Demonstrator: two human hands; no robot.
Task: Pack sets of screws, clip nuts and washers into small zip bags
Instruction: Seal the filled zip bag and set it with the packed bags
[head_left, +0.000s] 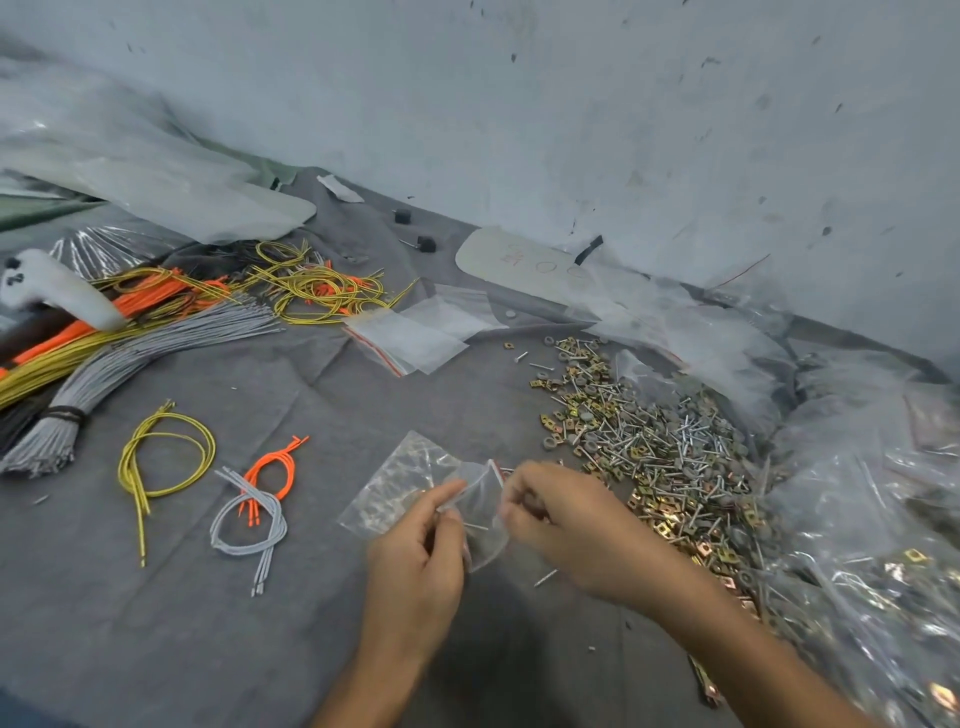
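Observation:
My left hand pinches the left side of a small clear zip bag near its red-striped mouth. My right hand pinches the bag's right side, fingers curled; whether it also holds hardware is hidden. A screw shows inside the bag. Behind the hands lies a filled clear bag with hardware in it. A big loose pile of screws, brass clip nuts and grey washers spreads to the right. A stack of empty zip bags lies further back. One loose screw rests below the bag.
Everything lies on a grey cloth against a pale wall. Bundles of grey, yellow and orange wires fill the left, with small wire loops nearer. Crumpled plastic bags of hardware crowd the right edge. A white card lies at the back.

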